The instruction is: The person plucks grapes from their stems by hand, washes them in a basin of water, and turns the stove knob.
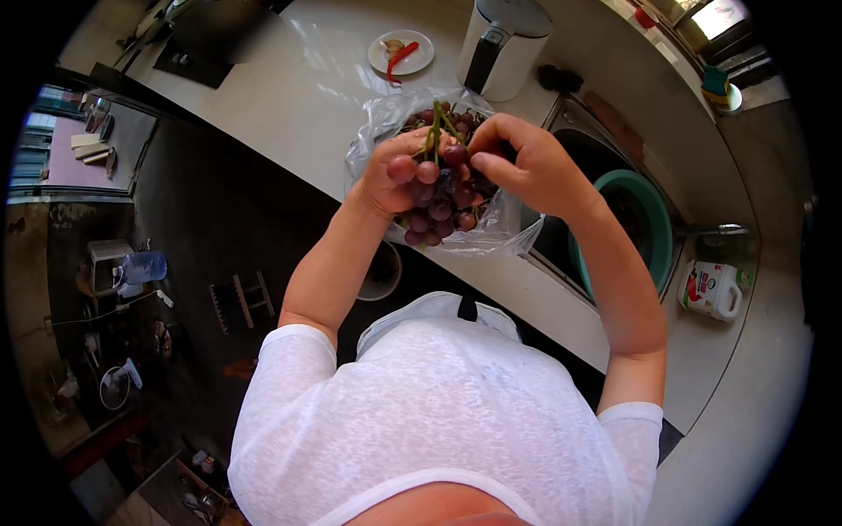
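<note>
A bunch of red-purple grapes with a green stem hangs over a clear plastic bag on the counter. My left hand is closed round the upper part of the bunch, its fingers behind the stem and partly hidden by grapes. At the right side of the bunch is my right hand, with thumb and forefinger bent toward each other beside a grape; whether they pinch anything is too small to tell. More grapes and stems lie inside the bag behind my hands.
Behind the bag, a white plate holds a red chili and garlic. A white kettle stands right of it. On the right, a teal basin sits in the sink, with a white jug beside it. A bucket is below the counter.
</note>
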`<state>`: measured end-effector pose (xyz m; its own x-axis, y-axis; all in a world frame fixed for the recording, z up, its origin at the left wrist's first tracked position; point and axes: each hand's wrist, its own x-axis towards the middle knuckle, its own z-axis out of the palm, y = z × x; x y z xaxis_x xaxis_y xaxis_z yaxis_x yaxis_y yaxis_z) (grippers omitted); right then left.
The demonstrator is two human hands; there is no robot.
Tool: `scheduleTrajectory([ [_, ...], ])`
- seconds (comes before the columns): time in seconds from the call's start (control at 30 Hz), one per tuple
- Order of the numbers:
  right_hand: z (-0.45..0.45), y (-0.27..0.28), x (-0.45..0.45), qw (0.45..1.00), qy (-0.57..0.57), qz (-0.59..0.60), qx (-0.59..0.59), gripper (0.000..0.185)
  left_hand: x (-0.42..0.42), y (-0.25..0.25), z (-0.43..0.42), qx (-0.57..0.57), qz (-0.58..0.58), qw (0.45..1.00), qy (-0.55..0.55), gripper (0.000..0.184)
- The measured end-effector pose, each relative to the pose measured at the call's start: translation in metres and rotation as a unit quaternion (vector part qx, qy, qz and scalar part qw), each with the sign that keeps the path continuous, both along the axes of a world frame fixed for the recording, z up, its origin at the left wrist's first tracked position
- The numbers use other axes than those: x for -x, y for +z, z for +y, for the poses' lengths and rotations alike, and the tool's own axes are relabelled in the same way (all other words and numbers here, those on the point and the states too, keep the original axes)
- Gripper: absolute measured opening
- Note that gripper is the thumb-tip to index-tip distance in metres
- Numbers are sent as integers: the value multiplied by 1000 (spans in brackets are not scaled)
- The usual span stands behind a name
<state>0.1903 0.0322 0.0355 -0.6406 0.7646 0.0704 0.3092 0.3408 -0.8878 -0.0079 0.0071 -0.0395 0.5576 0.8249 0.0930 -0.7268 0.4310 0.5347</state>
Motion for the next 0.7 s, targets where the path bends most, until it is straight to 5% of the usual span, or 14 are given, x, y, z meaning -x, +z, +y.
scheduleTrajectory([
  [0.13,-6,15,2,989,4,-93,-115,16,1,2,-1,79,-4,997,11,27],
  [0.37,-4,9,0,959,-24,-169,-226,13,-3,-1,-6,-20,61,997,38,22],
  [0.47,-1,8,-1,966,-51,-155,-202,13,-4,0,-6,-16,39,999,32,22],
  [0.57,10,3,-4,994,-53,-79,-57,9,-5,-1,-6,-32,13,999,36,22],
  [0.67,22,-8,-9,994,-76,78,18,9,-7,-4,-6,-39,-2,999,37,22],
  [0.7,23,-1,-11,970,-104,177,134,9,-7,-5,-5,-45,-7,998,36,22],
])
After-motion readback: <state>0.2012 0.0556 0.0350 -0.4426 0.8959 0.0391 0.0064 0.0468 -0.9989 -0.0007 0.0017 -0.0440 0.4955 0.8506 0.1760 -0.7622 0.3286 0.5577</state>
